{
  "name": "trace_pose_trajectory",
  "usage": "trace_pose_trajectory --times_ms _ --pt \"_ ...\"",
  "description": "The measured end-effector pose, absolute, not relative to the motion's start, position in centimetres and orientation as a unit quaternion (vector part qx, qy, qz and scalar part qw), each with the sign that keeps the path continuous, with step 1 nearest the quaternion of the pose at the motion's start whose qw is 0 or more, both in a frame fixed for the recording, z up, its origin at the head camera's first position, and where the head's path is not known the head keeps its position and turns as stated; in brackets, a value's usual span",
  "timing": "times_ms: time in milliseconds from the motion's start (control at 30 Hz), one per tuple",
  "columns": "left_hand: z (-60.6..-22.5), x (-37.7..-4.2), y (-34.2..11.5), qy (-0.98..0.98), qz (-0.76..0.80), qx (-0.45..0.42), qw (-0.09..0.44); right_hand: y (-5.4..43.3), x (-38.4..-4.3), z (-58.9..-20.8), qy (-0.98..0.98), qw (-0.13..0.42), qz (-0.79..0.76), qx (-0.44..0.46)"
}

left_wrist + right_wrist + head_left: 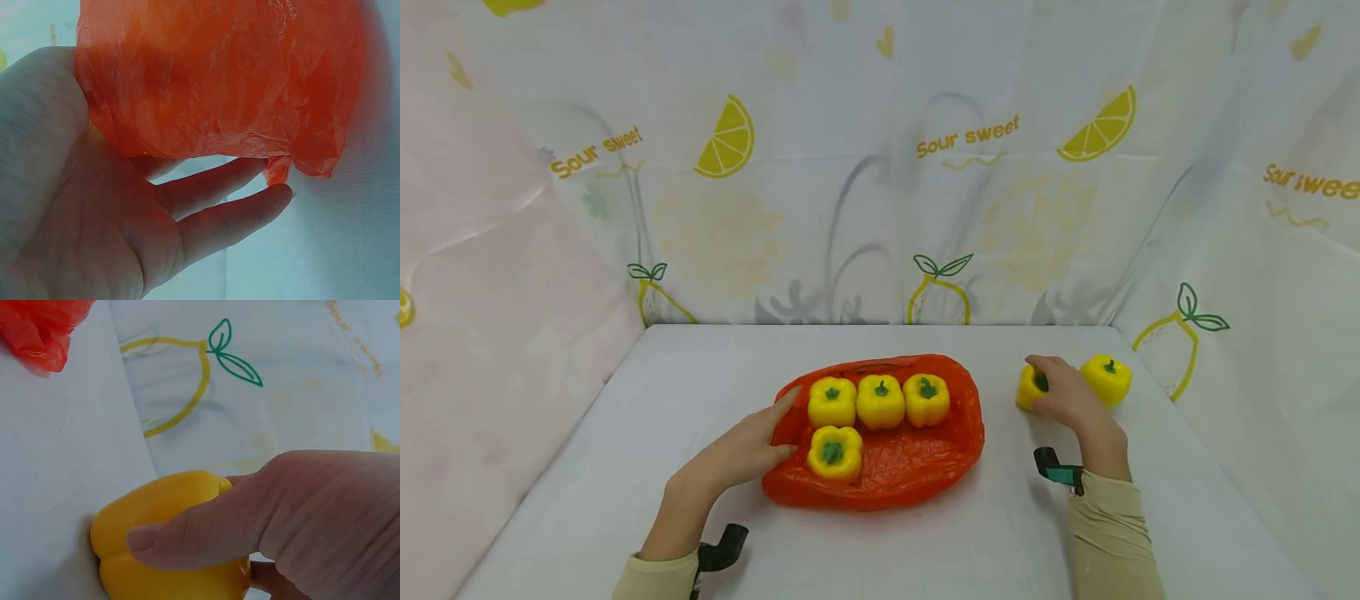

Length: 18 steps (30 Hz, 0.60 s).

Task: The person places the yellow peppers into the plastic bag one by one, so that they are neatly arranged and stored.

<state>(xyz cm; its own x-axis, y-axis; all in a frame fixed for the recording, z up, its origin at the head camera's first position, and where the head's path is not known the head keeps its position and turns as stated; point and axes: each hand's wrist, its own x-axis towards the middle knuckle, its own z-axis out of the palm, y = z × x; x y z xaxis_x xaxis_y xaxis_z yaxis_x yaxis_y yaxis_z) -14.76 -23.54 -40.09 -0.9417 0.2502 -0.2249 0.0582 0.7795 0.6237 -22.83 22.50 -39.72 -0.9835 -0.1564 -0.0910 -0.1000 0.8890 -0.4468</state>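
A red plastic bag lies spread on the table, with several yellow bell peppers in it, three in a row and one in front. My left hand rests at the bag's left edge, thumb and fingers apart. In the left wrist view, the loosely straight fingers touch the bag's thin film, which hides part of the hand. Off to the bag's right, my right hand grips another yellow bell pepper, its thumb across the pepper's side. That pepper is close to the tabletop.
One more yellow bell pepper sits just right of my right hand. The white table ends at a lemon-printed cloth at the back and along the sides. Each wrist carries a black camera mount.
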Motion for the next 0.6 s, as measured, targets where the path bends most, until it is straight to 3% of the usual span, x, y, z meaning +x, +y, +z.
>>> trace_pose_trajectory --times_ms 400,600 --pt "-39.99 -14.76 -23.64 0.931 0.321 0.091 0.147 22.17 -22.89 -39.52 0.967 0.068 -0.23 -0.082" --pt "-40.07 -14.7 -23.7 0.932 0.319 0.088 0.147 21.56 -22.54 -38.74 0.964 0.031 -0.241 -0.106"
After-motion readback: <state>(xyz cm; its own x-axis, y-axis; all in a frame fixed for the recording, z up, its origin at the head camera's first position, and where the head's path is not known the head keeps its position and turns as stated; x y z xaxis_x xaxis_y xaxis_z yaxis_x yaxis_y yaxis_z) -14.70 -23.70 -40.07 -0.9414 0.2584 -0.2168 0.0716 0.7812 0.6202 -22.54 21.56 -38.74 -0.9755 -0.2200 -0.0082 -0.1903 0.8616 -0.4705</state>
